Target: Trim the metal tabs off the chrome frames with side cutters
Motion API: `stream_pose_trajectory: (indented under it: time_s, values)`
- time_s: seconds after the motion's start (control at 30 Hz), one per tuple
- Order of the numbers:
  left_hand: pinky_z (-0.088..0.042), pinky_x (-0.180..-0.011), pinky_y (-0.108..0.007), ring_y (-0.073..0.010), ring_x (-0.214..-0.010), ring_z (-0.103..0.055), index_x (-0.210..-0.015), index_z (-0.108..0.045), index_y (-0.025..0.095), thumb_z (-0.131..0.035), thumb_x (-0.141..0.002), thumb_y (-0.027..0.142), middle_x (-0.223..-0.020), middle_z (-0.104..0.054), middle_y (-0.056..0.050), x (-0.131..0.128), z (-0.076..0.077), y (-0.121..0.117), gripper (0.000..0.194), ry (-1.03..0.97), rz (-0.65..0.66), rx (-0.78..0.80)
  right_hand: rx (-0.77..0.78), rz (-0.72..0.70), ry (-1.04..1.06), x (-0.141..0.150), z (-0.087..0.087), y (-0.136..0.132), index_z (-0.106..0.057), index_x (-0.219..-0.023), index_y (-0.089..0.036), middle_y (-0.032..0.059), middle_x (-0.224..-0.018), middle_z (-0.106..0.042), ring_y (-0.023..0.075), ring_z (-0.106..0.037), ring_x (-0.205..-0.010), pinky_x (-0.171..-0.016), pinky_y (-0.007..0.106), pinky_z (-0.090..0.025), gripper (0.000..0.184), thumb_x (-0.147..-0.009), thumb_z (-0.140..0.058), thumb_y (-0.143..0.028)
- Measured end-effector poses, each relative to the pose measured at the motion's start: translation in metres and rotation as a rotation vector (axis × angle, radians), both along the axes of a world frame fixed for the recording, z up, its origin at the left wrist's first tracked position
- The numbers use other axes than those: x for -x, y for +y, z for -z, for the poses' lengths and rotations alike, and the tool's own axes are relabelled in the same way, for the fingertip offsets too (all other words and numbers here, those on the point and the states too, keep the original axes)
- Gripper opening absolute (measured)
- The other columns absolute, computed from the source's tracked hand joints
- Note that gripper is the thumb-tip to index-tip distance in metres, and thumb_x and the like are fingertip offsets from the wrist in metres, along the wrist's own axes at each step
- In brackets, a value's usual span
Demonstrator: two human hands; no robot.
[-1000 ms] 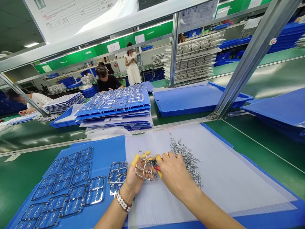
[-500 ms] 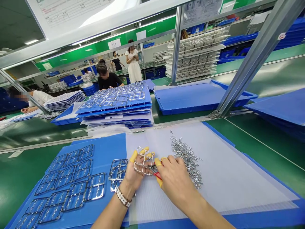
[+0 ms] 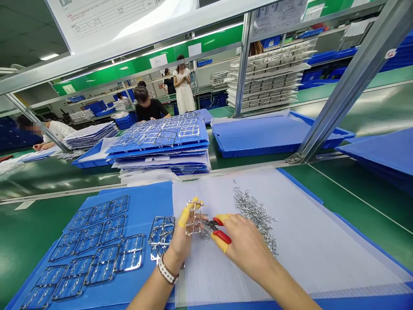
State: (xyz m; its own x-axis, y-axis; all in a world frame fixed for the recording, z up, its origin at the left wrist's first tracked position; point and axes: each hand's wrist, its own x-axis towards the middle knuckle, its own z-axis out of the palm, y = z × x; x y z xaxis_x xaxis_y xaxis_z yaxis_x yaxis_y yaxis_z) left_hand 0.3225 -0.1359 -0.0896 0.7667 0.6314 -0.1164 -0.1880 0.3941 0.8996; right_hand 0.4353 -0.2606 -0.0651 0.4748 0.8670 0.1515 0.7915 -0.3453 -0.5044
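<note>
My left hand [image 3: 182, 232], with yellow finger cots, grips a shiny chrome sprue frame [image 3: 194, 218] that is tilted up. In my right hand [image 3: 243, 239] are red-handled cutting nippers [image 3: 222, 236], their handles spread and their jaws at the frame's right side. Small silver parts [image 3: 205, 233] show around the jaws, but whether they are attached or loose I cannot tell. A pile of small silver pieces [image 3: 254, 211] lies right of my hands on a translucent plastic sheet [image 3: 300, 241]. Left of my wrist several frames [image 3: 161, 234] overlap each other.
More sprue frames [image 3: 100, 262] lie in rows on a blue sheet [image 3: 142, 288]. Beyond the bench edge stand a stack of loaded blue sheets [image 3: 161, 150] and a blue tray [image 3: 254, 133]. A metal post [image 3: 342, 90] rises at the right. Several people are in the background.
The frame has turned more edge-on in my left hand. My right hand has shifted slightly right, and the nippers' handles now stand wider apart.
</note>
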Motion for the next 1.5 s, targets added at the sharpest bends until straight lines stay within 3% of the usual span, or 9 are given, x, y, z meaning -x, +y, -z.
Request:
stream_pose_trajectory:
  time_s: [0.13, 0.27, 0.4, 0.57, 0.67, 0.9, 1.07, 1.27, 1.5]
  values:
    - [-0.019, -0.110, -0.037, -0.0272, -0.130, -0.035, -0.129, -0.052, 0.026, -0.072, -0.071, 0.026, -0.138, -0.046, -0.007, 0.005, -0.008, -0.015, 0.061, 0.022, -0.067, -0.453, -0.263, 0.054, 0.750, -0.007, 0.005, 0.012, -0.056, -0.087, -0.020, -0.0004, -0.075, -0.060, 0.0142, -0.053, -0.065, -0.060, 0.028, -0.041, 0.031, -0.080, -0.052, -0.049]
    - [-0.007, -0.113, -0.041, -0.0310, -0.138, -0.019, -0.122, -0.059, 0.021, -0.078, -0.060, 0.015, -0.142, -0.040, -0.013, 0.008, -0.019, -0.022, 0.065, -0.066, -0.086, -0.547, -0.465, 0.089, 0.950, -0.004, 0.003, 0.024, -0.055, -0.086, -0.019, 0.0000, -0.077, -0.059, 0.0137, -0.054, -0.068, -0.063, 0.027, -0.044, 0.030, -0.071, -0.062, -0.044]
    - [-0.021, -0.110, -0.042, -0.0308, -0.140, -0.009, -0.132, -0.047, 0.027, -0.078, -0.061, 0.020, -0.152, -0.020, -0.007, 0.006, -0.017, -0.014, 0.078, -0.112, -0.217, -0.289, -0.539, 0.079, 0.616, 0.002, 0.001, 0.024, -0.055, -0.094, -0.020, 0.0034, -0.083, -0.061, 0.0154, -0.057, -0.072, -0.067, 0.029, -0.047, 0.020, -0.079, -0.053, -0.034]
    - [-0.041, -0.094, -0.047, -0.0288, -0.113, -0.052, -0.139, -0.031, 0.034, -0.055, -0.078, 0.056, -0.134, -0.047, -0.010, -0.003, -0.008, -0.002, 0.069, -0.230, -0.046, 0.404, -0.536, -0.261, -0.109, 0.029, 0.016, 0.027, -0.057, -0.093, -0.021, 0.0049, -0.084, -0.062, 0.0168, -0.055, -0.078, -0.071, 0.033, -0.044, 0.025, -0.082, -0.039, -0.007]
    - [-0.042, -0.089, -0.051, -0.0303, -0.103, -0.058, -0.138, -0.033, 0.031, -0.050, -0.079, 0.059, -0.121, -0.057, -0.012, -0.006, -0.007, 0.000, 0.067, -0.306, 0.021, 0.584, -0.470, -0.315, -0.321, 0.046, 0.026, 0.033, -0.058, -0.093, -0.019, 0.0046, -0.083, -0.061, 0.0178, -0.053, -0.079, -0.070, 0.033, -0.041, 0.029, -0.080, -0.039, -0.002]
    - [-0.044, -0.087, -0.046, -0.0294, -0.102, -0.059, -0.126, -0.050, 0.022, -0.053, -0.082, 0.040, -0.107, -0.063, -0.011, -0.006, -0.003, 0.009, 0.048, -0.356, -0.086, 0.649, -0.421, -0.286, -0.276, 0.044, 0.013, 0.027, -0.055, -0.110, -0.016, 0.0084, -0.095, -0.060, 0.0228, -0.050, -0.090, -0.079, 0.037, -0.039, 0.037, -0.073, -0.052, -0.010]
    - [-0.046, -0.087, -0.043, -0.0245, -0.090, -0.063, -0.121, -0.055, 0.019, -0.053, -0.081, 0.032, -0.111, -0.064, -0.011, -0.008, 0.003, 0.008, 0.042, -0.353, -0.124, 0.605, -0.085, -0.065, -0.420, 0.026, 0.000, 0.029, -0.057, -0.111, -0.016, 0.0086, -0.090, -0.062, 0.0251, -0.052, -0.085, -0.071, 0.037, -0.037, 0.035, -0.077, -0.061, -0.026]
    - [-0.044, -0.091, -0.043, -0.0265, -0.095, -0.063, -0.122, -0.056, 0.017, -0.053, -0.081, 0.029, -0.107, -0.067, -0.011, -0.011, 0.007, 0.006, 0.042, -0.303, -0.150, 0.571, 0.119, -0.067, -0.493, 0.027, 0.002, 0.041, -0.060, -0.108, -0.019, 0.0096, -0.094, -0.065, 0.0253, -0.054, -0.086, -0.068, 0.036, -0.036, 0.033, -0.082, -0.058, -0.039]
    - [-0.042, -0.094, -0.045, -0.0271, -0.097, -0.063, -0.127, -0.053, 0.019, -0.056, -0.079, 0.026, -0.106, -0.068, -0.011, -0.009, 0.011, 0.007, 0.049, -0.277, -0.175, 0.509, 0.157, -0.085, -0.450, 0.029, -0.003, 0.043, -0.061, -0.108, -0.019, 0.0098, -0.098, -0.066, 0.0259, -0.055, -0.089, -0.070, 0.037, -0.036, 0.033, -0.083, -0.057, -0.039]
